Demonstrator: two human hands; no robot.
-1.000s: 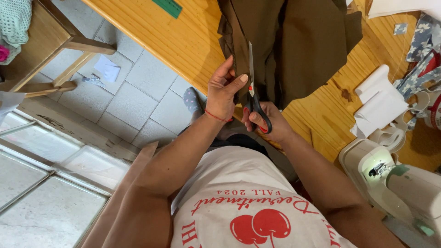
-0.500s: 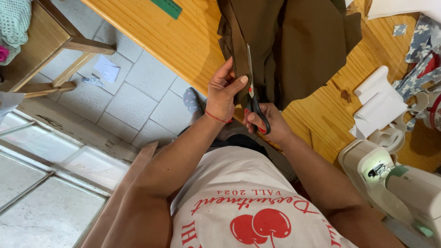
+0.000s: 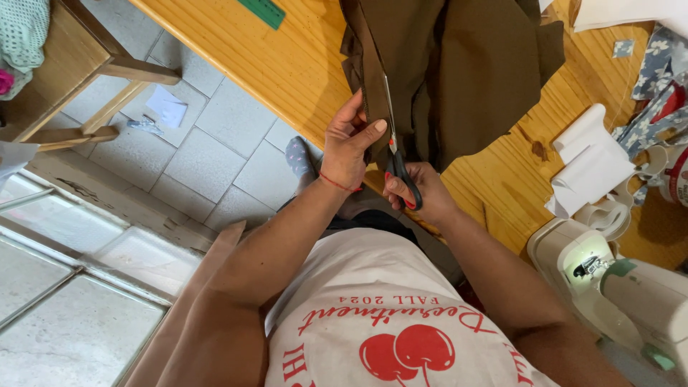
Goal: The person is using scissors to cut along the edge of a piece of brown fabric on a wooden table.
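Note:
A dark brown cloth (image 3: 473,72) lies folded on the wooden table (image 3: 287,64) and hangs over its near edge. My left hand (image 3: 349,147) pinches the cloth's near edge between thumb and fingers. My right hand (image 3: 423,190) grips black-handled scissors (image 3: 396,154), fingers through the loops. The blades point away from me, up into the cloth beside my left thumb.
A white sewing machine (image 3: 616,287) stands at the right. White folded paper (image 3: 591,161) and flowered fabric (image 3: 663,68) lie on the table's right side, a green ruler (image 3: 261,11) at the far edge. A wooden stool (image 3: 79,79) stands on the tiled floor to the left.
The scissors' blades have pushed a little farther up into the brown cloth. My left hand keeps its hold on the cloth's edge.

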